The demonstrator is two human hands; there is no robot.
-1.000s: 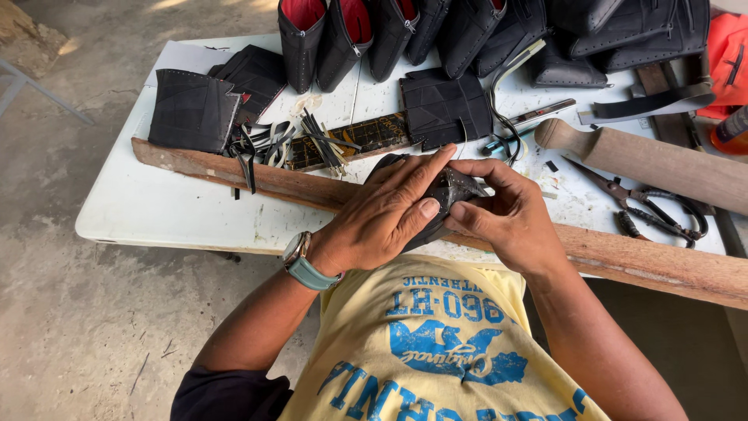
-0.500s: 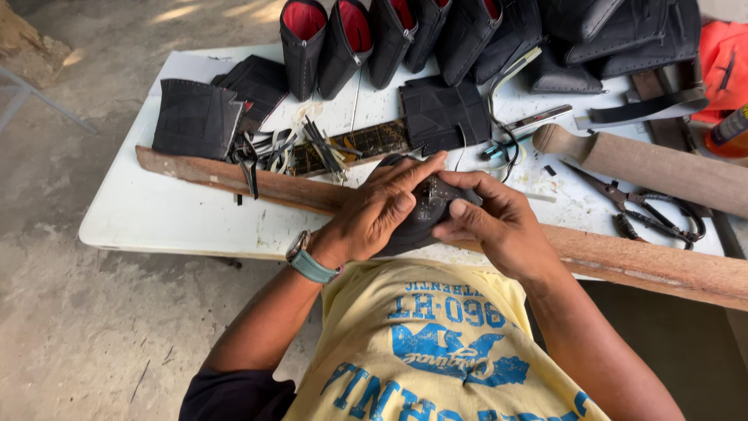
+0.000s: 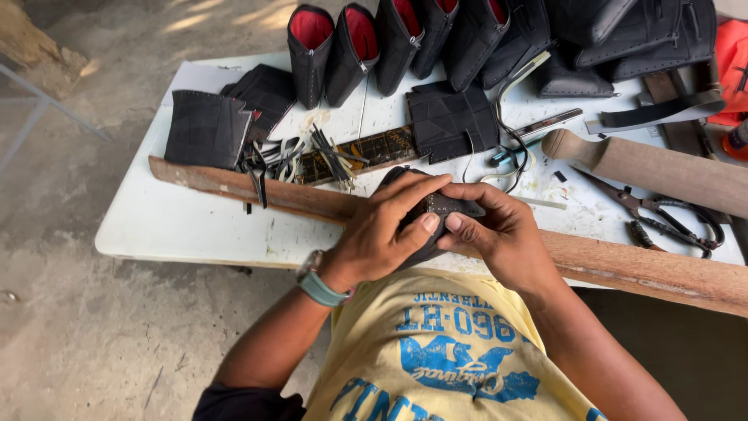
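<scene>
Cut pieces: flat black stack at the table's left end.
Table: white, its front edge crossed by a long wooden plank.
Left hand: clasped over the black leather piece, fingers across its top, thumb pressing its near edge.
Leather piece: held between both hands, just above the plank.
Right hand: gripping the same piece from the right.
Scissors: lying on the table, further right.
</scene>
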